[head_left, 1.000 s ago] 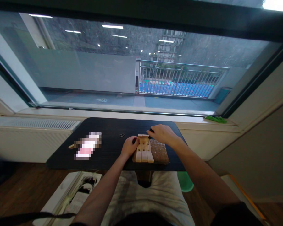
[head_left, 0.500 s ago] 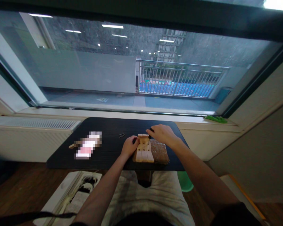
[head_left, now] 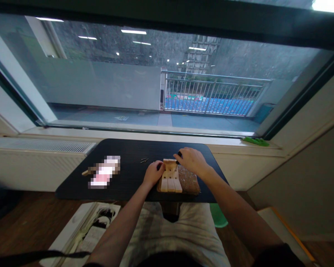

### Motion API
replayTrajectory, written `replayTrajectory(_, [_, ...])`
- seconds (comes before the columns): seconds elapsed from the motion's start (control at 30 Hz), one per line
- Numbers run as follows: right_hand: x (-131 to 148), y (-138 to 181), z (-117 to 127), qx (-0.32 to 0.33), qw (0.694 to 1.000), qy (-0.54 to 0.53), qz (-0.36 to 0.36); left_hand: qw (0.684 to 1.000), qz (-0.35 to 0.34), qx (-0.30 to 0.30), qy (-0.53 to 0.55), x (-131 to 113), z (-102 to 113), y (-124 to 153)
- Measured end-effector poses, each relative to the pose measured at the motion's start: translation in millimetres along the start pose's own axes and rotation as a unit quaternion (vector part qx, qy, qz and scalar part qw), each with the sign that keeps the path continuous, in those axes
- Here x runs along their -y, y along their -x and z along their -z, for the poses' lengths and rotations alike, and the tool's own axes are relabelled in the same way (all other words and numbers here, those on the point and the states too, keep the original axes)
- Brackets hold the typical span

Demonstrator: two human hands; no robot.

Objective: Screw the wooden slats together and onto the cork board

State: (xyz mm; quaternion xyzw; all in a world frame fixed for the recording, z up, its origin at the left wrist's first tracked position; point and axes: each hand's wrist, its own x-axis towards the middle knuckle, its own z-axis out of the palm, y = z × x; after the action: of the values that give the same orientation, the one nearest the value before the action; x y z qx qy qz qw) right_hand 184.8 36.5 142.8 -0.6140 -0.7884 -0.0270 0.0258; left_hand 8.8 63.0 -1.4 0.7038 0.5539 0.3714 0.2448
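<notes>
A pale wooden piece (head_left: 171,184), made of strips side by side with several holes and a raised far end, lies on a brown rough-surfaced board (head_left: 189,181). My left hand (head_left: 153,173) grips its left edge, with the thumb and fingers closed against the wood. In my right hand (head_left: 191,160) is a screwdriver (head_left: 179,157) with a dark handle. Its thin shaft slants down to the right side of the wooden piece; the tip is too small to make out. Several small screws (head_left: 144,160) lie on the table beyond my left hand.
The black table (head_left: 130,148) stands against the window sill. A blurred-out flat object (head_left: 104,172) and a wooden stick (head_left: 85,172) lie on its left. Below are a white box with cables (head_left: 72,226) and a green bin (head_left: 219,217). A green cloth (head_left: 255,141) rests on the sill.
Both hands keep their hold, and the wooden piece stays on the board. The right hand and the screwdriver handle have shifted only very slightly.
</notes>
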Motion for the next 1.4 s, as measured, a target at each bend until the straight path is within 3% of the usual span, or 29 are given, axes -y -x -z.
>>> replayTrajectory(0.33, [-9, -7, -16, -0.039, 0.991, -0.090, 0.095, 1.000, -0.009, 0.001, 0.005, 3, -1, -1])
replayTrajectory(0.8, [-3, -15, 23, 0.188, 0.976, 0.057, 0.090, 1.000, 0.002, 0.002, -0.006, 1, 0, 0])
replayTrajectory(1.4, [12, -19, 38, 0.236, 0.961, 0.064, 0.128, 1.000, 0.003, 0.003, -0.003, 2, 2, -1])
